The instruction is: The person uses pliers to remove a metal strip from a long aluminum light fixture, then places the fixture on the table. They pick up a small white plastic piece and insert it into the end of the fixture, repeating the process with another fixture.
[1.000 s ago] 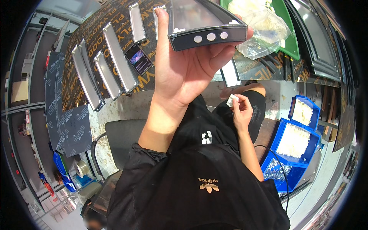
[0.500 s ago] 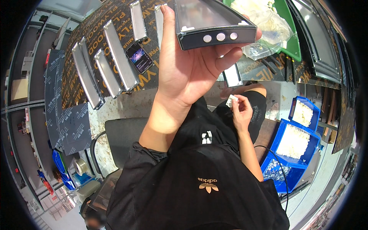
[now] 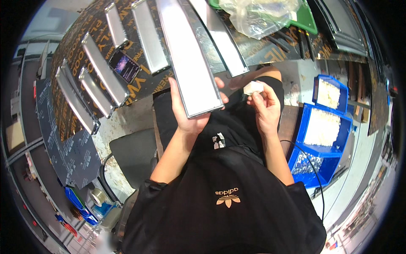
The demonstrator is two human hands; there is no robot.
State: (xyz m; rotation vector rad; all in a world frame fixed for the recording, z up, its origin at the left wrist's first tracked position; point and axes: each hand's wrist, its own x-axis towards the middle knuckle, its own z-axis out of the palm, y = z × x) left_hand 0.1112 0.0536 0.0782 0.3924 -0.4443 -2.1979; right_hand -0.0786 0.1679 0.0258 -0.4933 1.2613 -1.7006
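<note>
My left hand (image 3: 189,120) is wrapped under the near end of a long, dark-edged frame with a bright silvery face (image 3: 190,63), its fingertips showing along the right edge. The far end of this frame runs out of the top of the view. To the right of it, my right hand (image 3: 267,111) pinches a small white plastic piece (image 3: 253,88) between thumb and fingers, apart from the frame. Beyond my hands, another long silvery-faced frame (image 3: 224,42) lies with its near end at the table edge.
Several similar frames (image 3: 101,67) lie on the printed plywood table (image 3: 148,86), around a phone (image 3: 124,67) with a lit screen. A green crate (image 3: 308,20) with clear plastic bags (image 3: 258,17) stands far right, near black-handled tools (image 3: 304,44). Blue bins (image 3: 334,148) hold white pieces and shiny metal parts.
My left hand has brought the frame down toward me and turned it, so its long silvery face shows instead of the end with three round holes. The right hand has risen slightly, still pinching the white piece.
</note>
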